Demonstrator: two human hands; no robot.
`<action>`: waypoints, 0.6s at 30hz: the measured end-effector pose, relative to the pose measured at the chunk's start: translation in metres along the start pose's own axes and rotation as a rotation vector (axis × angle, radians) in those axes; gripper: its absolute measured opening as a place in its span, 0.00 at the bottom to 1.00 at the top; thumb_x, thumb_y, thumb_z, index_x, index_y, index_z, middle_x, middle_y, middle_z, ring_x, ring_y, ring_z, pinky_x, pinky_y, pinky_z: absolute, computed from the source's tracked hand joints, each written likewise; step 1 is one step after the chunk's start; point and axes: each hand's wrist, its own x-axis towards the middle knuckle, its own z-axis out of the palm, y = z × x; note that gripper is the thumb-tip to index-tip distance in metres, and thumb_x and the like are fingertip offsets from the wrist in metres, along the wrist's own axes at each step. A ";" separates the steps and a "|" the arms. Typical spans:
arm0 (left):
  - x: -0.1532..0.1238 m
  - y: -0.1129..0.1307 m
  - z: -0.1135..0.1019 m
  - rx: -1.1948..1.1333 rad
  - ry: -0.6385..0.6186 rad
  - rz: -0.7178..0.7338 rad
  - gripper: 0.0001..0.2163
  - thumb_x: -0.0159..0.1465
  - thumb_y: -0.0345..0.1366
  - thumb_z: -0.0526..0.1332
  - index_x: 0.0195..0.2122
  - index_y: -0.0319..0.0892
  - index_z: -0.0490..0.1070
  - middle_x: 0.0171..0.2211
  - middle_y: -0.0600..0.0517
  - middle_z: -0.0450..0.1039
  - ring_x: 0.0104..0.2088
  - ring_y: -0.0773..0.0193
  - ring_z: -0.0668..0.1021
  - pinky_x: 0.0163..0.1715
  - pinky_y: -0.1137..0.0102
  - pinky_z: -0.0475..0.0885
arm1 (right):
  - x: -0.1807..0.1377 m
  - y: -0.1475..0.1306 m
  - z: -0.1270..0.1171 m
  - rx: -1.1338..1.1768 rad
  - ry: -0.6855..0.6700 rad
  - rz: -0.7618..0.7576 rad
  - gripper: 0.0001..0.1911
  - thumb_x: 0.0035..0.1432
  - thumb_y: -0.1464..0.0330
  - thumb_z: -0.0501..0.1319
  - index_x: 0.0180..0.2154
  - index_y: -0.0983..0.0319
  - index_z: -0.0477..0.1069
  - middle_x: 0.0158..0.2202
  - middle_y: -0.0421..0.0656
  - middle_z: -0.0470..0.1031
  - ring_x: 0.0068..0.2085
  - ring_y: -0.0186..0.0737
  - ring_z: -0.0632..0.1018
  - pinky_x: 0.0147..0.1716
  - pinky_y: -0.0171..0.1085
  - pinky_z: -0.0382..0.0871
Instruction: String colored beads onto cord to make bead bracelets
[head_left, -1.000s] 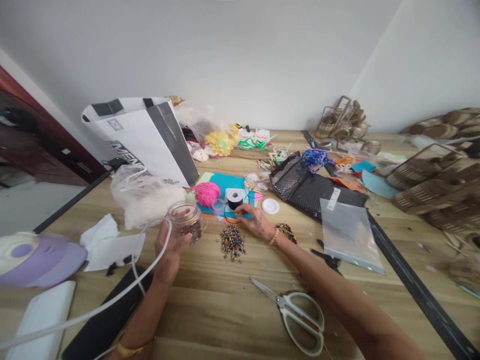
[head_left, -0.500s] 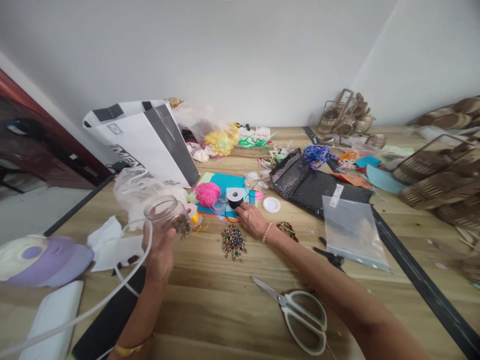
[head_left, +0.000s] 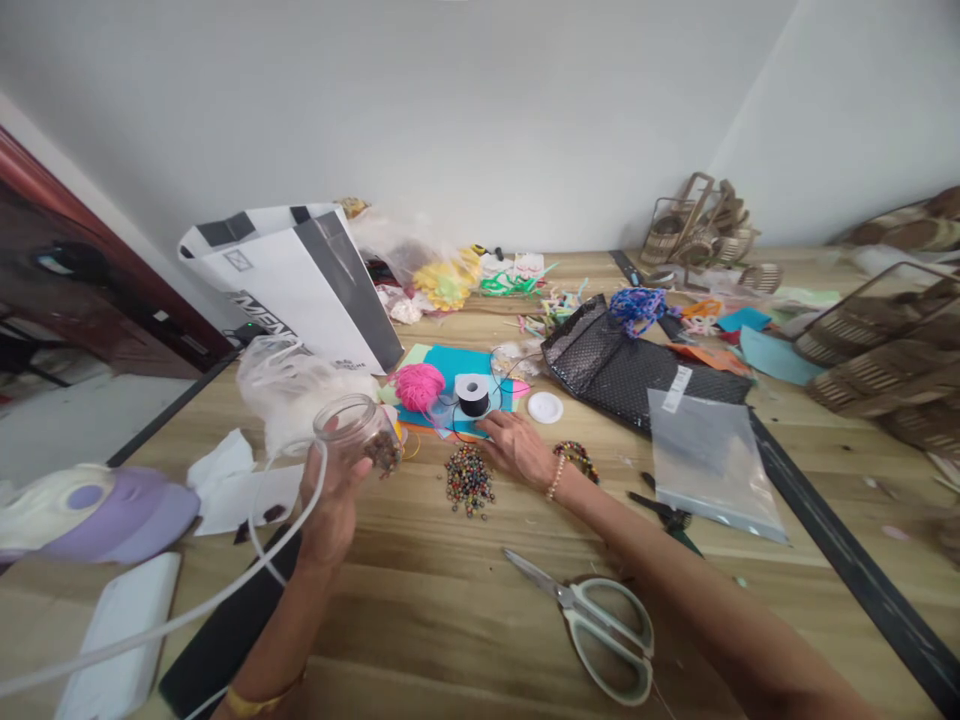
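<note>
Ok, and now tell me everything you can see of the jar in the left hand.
The jar is clear and colourless, glass or hard plastic by its look, with a wide round mouth and no lid on it. Small multicoloured beads lie gathered low at its right side. It tilts, mouth toward the picture's upper left. The left hand grips it from the near side, left of the loose bead pile. Whether its base touches the table is unclear.

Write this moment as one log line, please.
Left hand: holds tilted jar | Right hand: near black spool | Table: bead pile, scissors
</note>
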 end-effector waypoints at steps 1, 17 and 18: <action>-0.002 -0.001 0.000 -0.008 -0.011 -0.006 0.31 0.47 0.31 0.71 0.53 0.46 0.66 0.49 0.49 0.73 0.52 0.56 0.73 0.57 0.59 0.63 | -0.003 -0.002 -0.002 0.030 0.010 -0.005 0.10 0.64 0.68 0.54 0.44 0.64 0.69 0.40 0.50 0.71 0.42 0.43 0.72 0.43 0.40 0.62; -0.018 -0.001 -0.001 0.041 -0.179 -0.062 0.32 0.46 0.30 0.71 0.53 0.47 0.65 0.56 0.47 0.67 0.57 0.50 0.68 0.58 0.54 0.60 | -0.029 -0.022 -0.009 0.192 -0.015 -0.077 0.09 0.64 0.71 0.53 0.42 0.62 0.70 0.39 0.47 0.74 0.38 0.39 0.75 0.36 0.34 0.66; -0.018 -0.001 -0.003 0.056 -0.180 -0.087 0.32 0.46 0.30 0.71 0.53 0.46 0.65 0.57 0.47 0.67 0.58 0.50 0.67 0.59 0.54 0.60 | -0.031 -0.020 -0.009 0.192 -0.012 -0.077 0.09 0.64 0.71 0.52 0.41 0.62 0.71 0.38 0.47 0.74 0.37 0.39 0.75 0.35 0.34 0.65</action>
